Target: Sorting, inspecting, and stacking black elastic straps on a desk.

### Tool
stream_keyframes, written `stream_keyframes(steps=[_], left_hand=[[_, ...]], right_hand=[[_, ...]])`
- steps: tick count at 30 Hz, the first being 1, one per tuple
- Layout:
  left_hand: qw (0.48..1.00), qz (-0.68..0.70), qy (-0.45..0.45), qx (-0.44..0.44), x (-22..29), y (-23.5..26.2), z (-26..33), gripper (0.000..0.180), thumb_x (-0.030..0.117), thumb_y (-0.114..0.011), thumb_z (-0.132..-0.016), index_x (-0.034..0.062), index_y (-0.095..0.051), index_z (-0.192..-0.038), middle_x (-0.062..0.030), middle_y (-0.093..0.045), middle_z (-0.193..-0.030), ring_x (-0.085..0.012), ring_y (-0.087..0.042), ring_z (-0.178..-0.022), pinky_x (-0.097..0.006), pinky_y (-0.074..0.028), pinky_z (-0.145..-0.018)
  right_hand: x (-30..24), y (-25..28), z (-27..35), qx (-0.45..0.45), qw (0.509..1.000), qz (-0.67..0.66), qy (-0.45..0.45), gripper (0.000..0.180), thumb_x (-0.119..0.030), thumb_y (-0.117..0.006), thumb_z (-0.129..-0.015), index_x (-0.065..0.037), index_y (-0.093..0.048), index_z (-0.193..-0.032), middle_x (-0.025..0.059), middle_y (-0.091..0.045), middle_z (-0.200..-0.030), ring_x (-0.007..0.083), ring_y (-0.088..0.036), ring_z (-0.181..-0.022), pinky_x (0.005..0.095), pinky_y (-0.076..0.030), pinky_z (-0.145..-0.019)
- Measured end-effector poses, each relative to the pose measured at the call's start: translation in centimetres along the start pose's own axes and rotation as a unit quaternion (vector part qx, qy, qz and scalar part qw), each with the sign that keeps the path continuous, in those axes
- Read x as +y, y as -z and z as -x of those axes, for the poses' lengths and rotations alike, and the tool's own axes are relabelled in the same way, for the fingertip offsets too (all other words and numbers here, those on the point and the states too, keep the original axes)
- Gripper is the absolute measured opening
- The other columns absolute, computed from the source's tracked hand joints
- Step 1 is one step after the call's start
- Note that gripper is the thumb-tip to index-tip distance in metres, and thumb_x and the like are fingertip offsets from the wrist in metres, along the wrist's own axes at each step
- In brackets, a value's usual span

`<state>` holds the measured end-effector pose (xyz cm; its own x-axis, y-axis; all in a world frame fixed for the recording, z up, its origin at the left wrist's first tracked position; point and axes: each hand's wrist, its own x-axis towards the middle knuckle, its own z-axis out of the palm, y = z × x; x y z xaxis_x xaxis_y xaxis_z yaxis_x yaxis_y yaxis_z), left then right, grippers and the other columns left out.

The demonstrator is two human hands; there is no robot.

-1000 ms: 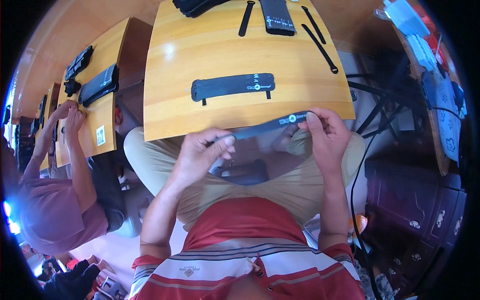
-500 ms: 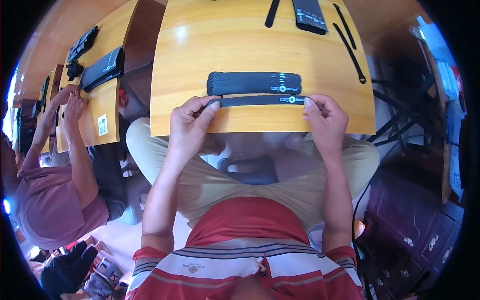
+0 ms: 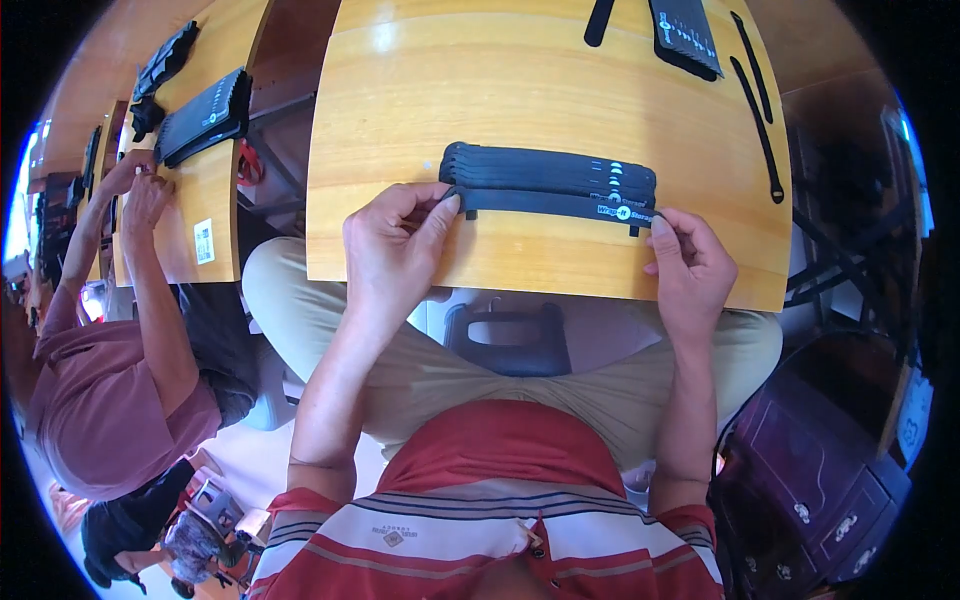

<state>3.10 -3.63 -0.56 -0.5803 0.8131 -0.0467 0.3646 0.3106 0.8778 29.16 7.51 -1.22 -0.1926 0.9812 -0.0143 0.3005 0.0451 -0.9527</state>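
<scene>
Between both hands a black strap (image 3: 540, 203) with white print near its right end is stretched nearly level, its right end a little nearer me. My left hand (image 3: 398, 245) pinches its left end between thumb and fingers; my right hand (image 3: 695, 268) pinches the other end. Just beyond lies a stack of black straps (image 3: 530, 165), staggered so that several edges show. The held strap overlaps the near edge of this stack; whether it touches it I cannot tell. Small dark tabs show below the held strap near both ends.
On the wooden table (image 3: 400, 100), a second strap pile (image 3: 685, 38), one strap (image 3: 599, 22) and two thin straps (image 3: 757, 130) lie farther off. At left a co-worker's hands (image 3: 145, 190) work at another table (image 3: 190, 190) with a strap pile (image 3: 205, 115). A dark cabinet (image 3: 820, 490) stands at lower right.
The held strap has gone from just in front of the stack to overlapping its near edge, and now slants slightly. The stack looks more fanned out. The whole view has shifted a little.
</scene>
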Motion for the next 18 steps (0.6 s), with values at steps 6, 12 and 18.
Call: stream_keyframes(steps=[6,12,18], left_hand=[[1.000,0.007,0.022,-0.008,-0.26,-0.05,-0.61,0.015,0.008,-0.077,-0.089,-0.0039,-0.074,-0.098,-0.0077,-0.073,-0.075,-0.0093,-0.065,-0.066,-0.025,-0.053,-0.063],[0.999,0.026,0.035,-0.029,-0.53,-0.02,-0.94,0.015,0.008,-0.075,-0.093,-0.0035,-0.071,-0.101,-0.0007,-0.069,-0.080,-0.0021,-0.057,-0.064,-0.018,-0.046,-0.053],[0.998,0.023,0.044,-0.033,-0.64,0.04,-1.06,0.014,0.008,-0.075,-0.093,-0.0031,-0.071,-0.100,-0.0001,-0.068,-0.079,-0.0019,-0.057,-0.064,-0.017,-0.046,-0.052]], right_hand=[[0.09,0.05,-0.43,-0.010,1.000,0.014,0.008,0.013,-0.007,-0.070,-0.096,0.004,-0.071,-0.104,0.0032,-0.067,-0.088,0.0060,-0.058,-0.065,0.0211,-0.048,-0.053],[0.04,-0.01,-0.51,-0.013,0.999,0.027,0.010,0.013,-0.006,-0.069,-0.096,0.004,-0.071,-0.104,0.0048,-0.067,-0.088,0.0063,-0.058,-0.064,0.0213,-0.046,-0.051],[-0.18,0.00,-0.63,-0.017,0.997,0.069,0.030,0.013,-0.004,-0.069,-0.095,0.005,-0.071,-0.105,0.0062,-0.068,-0.088,0.0079,-0.061,-0.068,0.0222,-0.048,-0.058]])
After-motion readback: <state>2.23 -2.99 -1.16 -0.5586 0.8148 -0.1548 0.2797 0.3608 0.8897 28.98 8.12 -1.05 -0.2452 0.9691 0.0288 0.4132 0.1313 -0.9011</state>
